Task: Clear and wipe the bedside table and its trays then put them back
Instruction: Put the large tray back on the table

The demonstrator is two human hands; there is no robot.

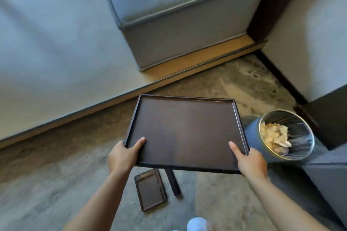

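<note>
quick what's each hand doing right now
Left hand: closed on the near left edge of the large dark tray.
Right hand: closed on its near right corner.

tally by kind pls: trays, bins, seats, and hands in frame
Trays: 2, large tray held by left hand and right hand, small tray on the carpet
Bins: 1, waste bin with crumpled paper inside
Seats: 1, grey ottoman
Hands: 2
Total: 6
</note>
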